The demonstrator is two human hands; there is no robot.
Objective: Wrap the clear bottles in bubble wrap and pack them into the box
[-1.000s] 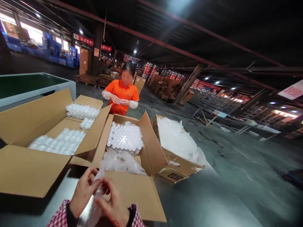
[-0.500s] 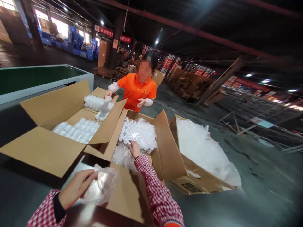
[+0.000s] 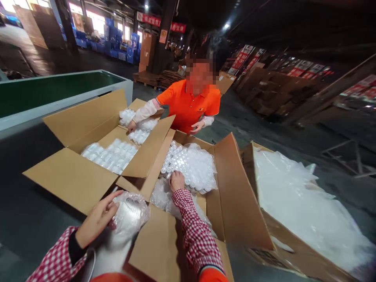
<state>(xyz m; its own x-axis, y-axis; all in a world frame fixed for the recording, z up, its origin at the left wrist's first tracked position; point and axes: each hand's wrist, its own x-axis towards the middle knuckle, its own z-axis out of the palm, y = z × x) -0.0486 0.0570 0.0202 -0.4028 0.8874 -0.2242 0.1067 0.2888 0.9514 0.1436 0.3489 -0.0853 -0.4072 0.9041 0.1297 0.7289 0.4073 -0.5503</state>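
Note:
My left hand (image 3: 98, 215) holds the near edge of a clear bubble-wrap bag (image 3: 132, 215), its index finger stretched along the top. The bag bulges open over a pale surface. My right hand (image 3: 177, 181) reaches into the middle cardboard box (image 3: 239, 192), fingers curled down at the edge of a layer of small, shiny, round-topped containers (image 3: 173, 160). Its fingertips are hidden, so what they grip cannot be made out. More bubble wrap (image 3: 161, 194) lies in the box under my right wrist.
A co-worker in an orange shirt (image 3: 190, 103) stands across, one hand in the left cardboard box (image 3: 70, 174), which holds white wrapped packs (image 3: 110, 154). At right stands a carton with white plastic sheeting (image 3: 296, 196). A green conveyor belt (image 3: 58, 92) runs behind at left.
My view has swung, shifting the scene to the right. My right hand has drawn slightly nearer along the containers. My left index finger has lifted. The co-worker's hand has gone lower into the left box.

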